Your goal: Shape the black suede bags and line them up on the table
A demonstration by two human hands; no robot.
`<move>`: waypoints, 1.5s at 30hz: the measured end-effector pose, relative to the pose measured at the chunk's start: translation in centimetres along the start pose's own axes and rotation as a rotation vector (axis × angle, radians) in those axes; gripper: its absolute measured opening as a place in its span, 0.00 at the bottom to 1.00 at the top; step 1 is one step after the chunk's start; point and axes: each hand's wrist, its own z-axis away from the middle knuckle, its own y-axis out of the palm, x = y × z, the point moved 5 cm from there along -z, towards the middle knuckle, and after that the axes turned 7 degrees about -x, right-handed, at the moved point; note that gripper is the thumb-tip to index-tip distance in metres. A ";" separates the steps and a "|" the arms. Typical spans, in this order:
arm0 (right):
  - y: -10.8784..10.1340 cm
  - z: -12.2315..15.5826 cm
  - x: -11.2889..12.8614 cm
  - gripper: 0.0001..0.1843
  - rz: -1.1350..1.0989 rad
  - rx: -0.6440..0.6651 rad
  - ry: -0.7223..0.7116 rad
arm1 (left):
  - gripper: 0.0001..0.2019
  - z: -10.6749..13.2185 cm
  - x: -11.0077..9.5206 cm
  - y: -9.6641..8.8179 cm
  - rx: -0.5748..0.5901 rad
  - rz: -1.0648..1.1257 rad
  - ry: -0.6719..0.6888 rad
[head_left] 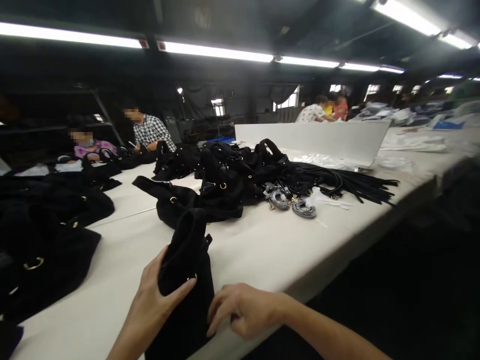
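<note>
A black fabric bag (195,300) with a looped handle at its top and a small gold ring stands at the near edge of the table. My left hand (157,290) grips its upper part, thumb across the front near the ring and fingers behind, partly hidden. Low on the bag's right side, my right hand (243,310) has its fingers curled against the edge; the fingertips are partly hidden there. Just beyond lies another black bag (180,202), its strap pointing left.
More black bags (48,250) cover the left side, and a pile (228,170) fills the middle. Coiled grey cords (303,209) and long black straps (360,185) lie to the right. A white panel (311,140) stands behind. Several people work farther back. The table edge (337,270) runs along the right.
</note>
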 end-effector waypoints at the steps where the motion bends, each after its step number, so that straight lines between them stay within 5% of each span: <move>1: -1.9 0.1 -0.6 0.28 -0.042 -0.065 0.060 | 0.53 0.1 -0.3 0.2 -0.011 -0.030 0.025; 5: -12.7 0.9 -6.4 0.23 0.458 -0.585 0.520 | 0.53 0.4 -1.4 0.9 -0.090 -0.125 0.003; 8: -19.9 2.1 -10.7 0.26 0.774 -0.839 0.760 | 0.47 0.8 -1.9 0.9 -0.105 -0.118 -0.131; 11: -23.5 3.7 -14.4 0.29 0.891 -0.899 0.920 | 0.44 1.9 -1.6 -0.2 -0.163 -0.034 -0.295; 13: -24.0 4.6 -16.1 0.20 0.920 -0.879 0.939 | 0.43 3.0 -1.2 -1.2 -0.245 0.066 -0.358; 17: -23.7 5.2 -17.5 0.02 0.931 -0.919 0.817 | 0.44 5.0 -0.4 -2.6 -0.405 0.205 -0.308; 20: -23.2 4.7 -15.8 0.02 0.939 -1.072 0.708 | 0.43 5.9 0.5 -3.0 -0.487 0.207 -0.226; 23: -21.0 3.4 -11.5 0.11 0.889 -1.282 0.533 | 0.36 6.2 0.9 -3.1 -0.529 0.184 -0.141; 28: -15.8 0.0 -4.5 0.20 0.524 -1.436 0.221 | 0.23 5.6 0.3 -2.2 -0.262 0.215 -0.107; 31: -14.0 -1.3 -3.4 0.18 -0.028 -1.426 0.170 | 0.21 5.9 -0.3 -2.2 -0.169 0.232 -0.066; 35: -11.3 -1.2 -1.1 0.11 -0.565 -1.230 0.150 | 0.21 6.5 -0.6 -2.3 -0.163 0.336 -0.029; 39: -6.7 -1.0 2.7 0.09 -0.701 -0.724 0.042 | 0.23 6.5 -0.5 -1.9 -0.215 0.393 -0.080; 42: -4.1 -1.4 4.0 0.11 -0.512 -0.494 -0.054 | 0.22 6.3 -0.2 -1.3 -0.181 0.544 -0.117; 45: -3.5 -2.7 4.1 0.20 -0.134 -0.515 -0.247 | 0.21 6.4 -0.5 -1.1 -0.080 0.724 -0.037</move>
